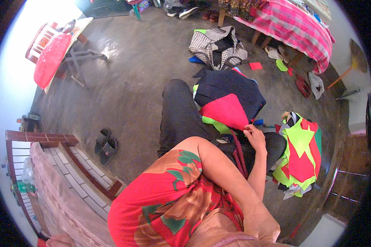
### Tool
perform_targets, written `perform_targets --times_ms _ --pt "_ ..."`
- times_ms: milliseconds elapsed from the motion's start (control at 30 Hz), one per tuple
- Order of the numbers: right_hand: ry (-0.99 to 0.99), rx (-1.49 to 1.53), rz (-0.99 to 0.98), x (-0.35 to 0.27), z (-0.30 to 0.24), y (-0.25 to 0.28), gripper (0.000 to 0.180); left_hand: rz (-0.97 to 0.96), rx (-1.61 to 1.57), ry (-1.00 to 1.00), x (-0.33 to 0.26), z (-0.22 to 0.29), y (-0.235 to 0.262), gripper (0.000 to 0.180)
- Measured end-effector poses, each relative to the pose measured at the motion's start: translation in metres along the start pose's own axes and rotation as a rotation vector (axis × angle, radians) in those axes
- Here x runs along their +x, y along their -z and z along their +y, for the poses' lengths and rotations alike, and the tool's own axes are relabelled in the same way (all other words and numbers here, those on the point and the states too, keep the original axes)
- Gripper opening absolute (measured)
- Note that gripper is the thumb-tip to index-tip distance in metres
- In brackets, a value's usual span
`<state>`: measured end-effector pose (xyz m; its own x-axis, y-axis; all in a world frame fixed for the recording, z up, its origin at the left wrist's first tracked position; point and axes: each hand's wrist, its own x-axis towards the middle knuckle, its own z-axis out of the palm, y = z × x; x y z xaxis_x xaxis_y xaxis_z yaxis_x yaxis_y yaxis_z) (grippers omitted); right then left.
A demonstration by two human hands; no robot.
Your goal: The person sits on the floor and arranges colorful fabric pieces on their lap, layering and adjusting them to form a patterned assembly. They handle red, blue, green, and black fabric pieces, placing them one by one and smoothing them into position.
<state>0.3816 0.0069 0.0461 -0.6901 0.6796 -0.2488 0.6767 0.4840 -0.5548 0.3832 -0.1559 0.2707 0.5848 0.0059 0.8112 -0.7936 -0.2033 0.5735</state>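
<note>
My right hand pinches the corner of a red cloth piece at my lap. Beneath that piece lies a large dark navy cloth, with lime-green cloth edges showing below it. My bare left forearm crosses in front of my chest from a bent elbow. At its lower end, my left hand is bent in near my chin, its fingers hidden. A dark red strap or strip hangs between my legs.
To my right sits a pile of red and lime-green cloth scraps. Ahead is an open checked bag, with a small red scrap beside it. Black slippers, a folding table and a wooden bed frame are to the left.
</note>
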Motion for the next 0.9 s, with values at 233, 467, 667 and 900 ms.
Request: perform_targets --times_ms 233,467,667,900 --pt "-0.012 -0.011 -0.013 0.000 0.002 -0.001 0.025 0.103 -0.089 0.049 0.002 0.014 0.002 0.039" --pt "0.017 -0.001 -0.003 0.001 0.003 -0.001 0.025 0.159 0.092 -0.137 0.006 0.010 0.000 0.039" --pt "0.007 -0.041 -0.011 0.000 0.001 0.000 0.026 0.174 0.070 -0.093 0.005 0.027 0.006 0.037" --pt "0.024 -0.018 0.004 -0.001 0.003 -0.001 0.026 0.210 -0.025 -0.111 0.004 0.031 0.005 0.034"
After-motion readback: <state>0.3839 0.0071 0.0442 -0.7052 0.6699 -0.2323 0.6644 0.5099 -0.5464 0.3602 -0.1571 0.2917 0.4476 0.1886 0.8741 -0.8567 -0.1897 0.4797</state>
